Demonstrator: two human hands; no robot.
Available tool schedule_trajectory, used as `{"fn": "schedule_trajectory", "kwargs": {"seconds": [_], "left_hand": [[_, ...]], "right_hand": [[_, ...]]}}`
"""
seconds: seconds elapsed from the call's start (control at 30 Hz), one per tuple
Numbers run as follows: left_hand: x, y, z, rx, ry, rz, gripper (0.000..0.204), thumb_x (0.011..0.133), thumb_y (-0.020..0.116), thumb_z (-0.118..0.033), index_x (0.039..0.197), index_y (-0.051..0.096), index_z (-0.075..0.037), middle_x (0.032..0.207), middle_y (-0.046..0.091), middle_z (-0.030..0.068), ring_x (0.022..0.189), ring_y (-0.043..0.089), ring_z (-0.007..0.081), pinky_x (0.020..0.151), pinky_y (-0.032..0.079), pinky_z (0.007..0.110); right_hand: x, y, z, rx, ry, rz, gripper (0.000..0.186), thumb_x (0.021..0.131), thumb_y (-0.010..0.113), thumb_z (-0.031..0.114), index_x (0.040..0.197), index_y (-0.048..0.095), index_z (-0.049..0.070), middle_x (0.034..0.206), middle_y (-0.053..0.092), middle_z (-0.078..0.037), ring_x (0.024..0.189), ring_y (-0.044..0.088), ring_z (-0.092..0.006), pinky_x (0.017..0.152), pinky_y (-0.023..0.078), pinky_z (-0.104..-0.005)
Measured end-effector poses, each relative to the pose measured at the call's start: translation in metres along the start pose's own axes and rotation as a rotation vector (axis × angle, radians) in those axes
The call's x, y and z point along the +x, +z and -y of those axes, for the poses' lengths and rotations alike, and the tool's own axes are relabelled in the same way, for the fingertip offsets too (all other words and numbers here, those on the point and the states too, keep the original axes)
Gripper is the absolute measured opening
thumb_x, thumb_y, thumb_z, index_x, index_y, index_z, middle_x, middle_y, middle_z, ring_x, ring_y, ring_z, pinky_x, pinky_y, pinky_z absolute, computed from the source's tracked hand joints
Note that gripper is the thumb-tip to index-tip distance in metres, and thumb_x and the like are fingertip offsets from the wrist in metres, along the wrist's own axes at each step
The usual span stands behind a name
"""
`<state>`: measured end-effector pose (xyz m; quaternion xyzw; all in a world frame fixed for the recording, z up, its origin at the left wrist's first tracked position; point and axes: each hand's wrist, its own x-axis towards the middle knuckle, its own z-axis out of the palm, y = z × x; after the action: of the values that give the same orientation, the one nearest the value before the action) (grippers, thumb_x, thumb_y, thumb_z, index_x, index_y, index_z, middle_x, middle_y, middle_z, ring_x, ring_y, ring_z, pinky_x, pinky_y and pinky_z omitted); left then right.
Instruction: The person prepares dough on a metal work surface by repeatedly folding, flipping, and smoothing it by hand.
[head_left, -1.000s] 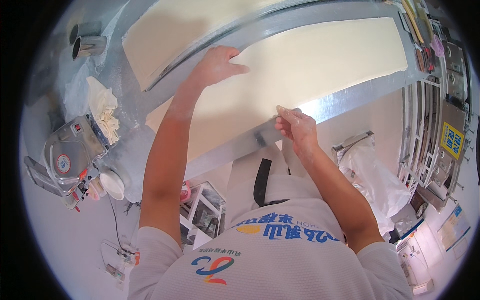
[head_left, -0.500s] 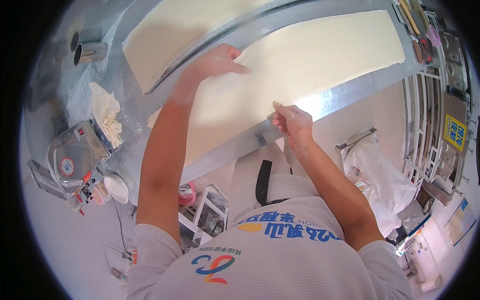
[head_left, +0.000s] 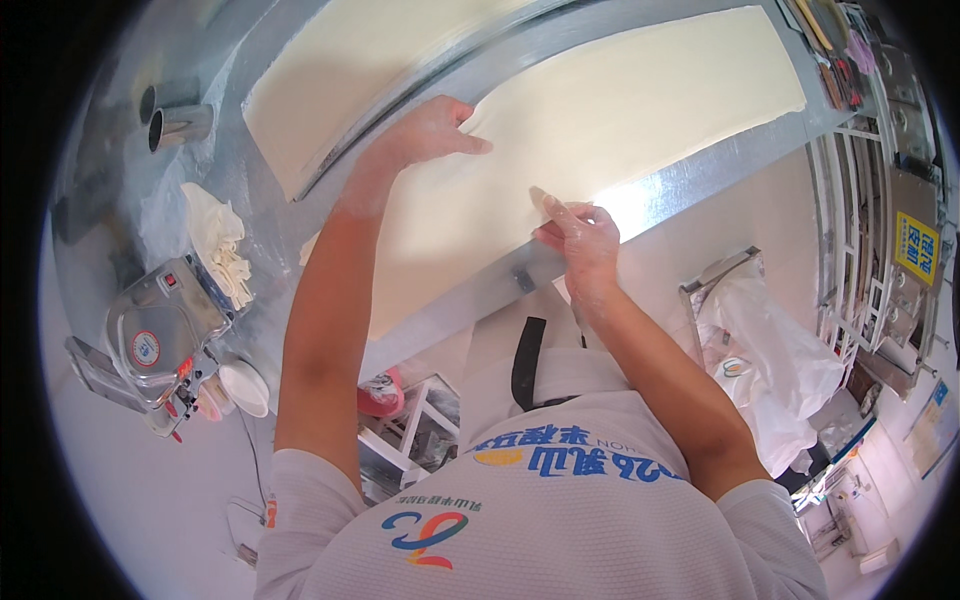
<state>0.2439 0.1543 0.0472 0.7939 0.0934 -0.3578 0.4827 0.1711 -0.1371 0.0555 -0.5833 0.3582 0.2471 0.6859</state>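
Left of the left hand I see a crumpled, pale heap. That floury hand is open, thumb spread, over a smooth, flat dough sheet stretching rightward; the right hand curls by its near edge, grip unclear to me.

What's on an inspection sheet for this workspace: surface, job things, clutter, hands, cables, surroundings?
Surface: metal worktop, bright glare along its near side.
Job's things: long pale sheet lying flat; second pale sheet beyond it.
Clutter: metal cylinder, crumpled pale heap and metal machine, all left.
Hands: left hand open at the sheet's far edge; right hand near its near edge, contact unclear.
Cables: thin dark cable below the machine.
Surroundings: white plastic bag, right.
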Motion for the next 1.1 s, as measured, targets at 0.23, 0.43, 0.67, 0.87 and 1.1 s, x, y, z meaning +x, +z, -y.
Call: {"fn": "schedule_trajectory", "kwargs": {"seconds": [0.23,0.43,0.67,0.87,1.1], "left_hand": [[-0.003,0.009,-0.003,-0.101,-0.01,-0.198,0.038,0.092,0.082,-0.037,0.098,0.078,0.0,0.076,0.066,0.0019,0.071,0.056,0.013,0.066,0.046,0.038],[-0.003,0.019,0.001,0.252,0.06,-0.449,0.04,0.097,0.08,-0.04,0.097,0.073,-0.001,0.079,0.071,0.0181,0.072,0.066,0.0315,0.069,0.051,0.046],[-0.005,0.052,0.016,0.444,0.158,-0.722,0.039,0.104,0.073,-0.043,0.102,0.062,-0.005,0.084,0.074,0.0204,0.08,0.07,0.0465,0.069,0.052,0.053],[0.001,0.06,0.017,0.436,0.212,-0.828,0.035,0.107,0.071,-0.042,0.105,0.059,-0.009,0.082,0.074,0.0174,0.081,0.071,0.0454,0.068,0.054,0.053],[0.006,0.066,0.006,0.465,-0.096,-0.881,0.027,0.108,0.069,-0.034,0.111,0.06,-0.009,0.103,0.078,0.0151,0.094,0.074,0.0414,0.076,0.055,0.053]], "right_hand": [[-0.006,-0.01,-0.003,-0.075,-0.098,0.024,0.04,0.089,0.089,0.002,0.098,0.05,0.006,0.09,0.055,-0.002,0.074,0.066,-0.013,0.061,0.067,-0.0304],[0.002,-0.02,0.002,-0.09,-0.022,0.063,0.039,0.09,0.088,0.002,0.1,0.051,0.006,0.088,0.058,-0.003,0.07,0.066,-0.0131,0.06,0.064,-0.0293],[0.005,-0.017,0.022,-0.052,-0.107,-0.069,0.038,0.09,0.09,0.005,0.097,0.053,0.008,0.086,0.062,-0.003,0.07,0.066,-0.0131,0.06,0.061,-0.0286],[0.032,-0.032,0.035,-0.017,-0.129,-0.145,0.036,0.091,0.089,0.006,0.095,0.054,0.007,0.09,0.066,-0.005,0.073,0.067,-0.0141,0.061,0.064,-0.0299],[0.033,-0.049,0.035,-0.021,-0.108,-0.023,0.038,0.089,0.091,0.004,0.1,0.054,0.008,0.092,0.069,-0.008,0.075,0.072,-0.0171,0.067,0.063,-0.0306]]}}
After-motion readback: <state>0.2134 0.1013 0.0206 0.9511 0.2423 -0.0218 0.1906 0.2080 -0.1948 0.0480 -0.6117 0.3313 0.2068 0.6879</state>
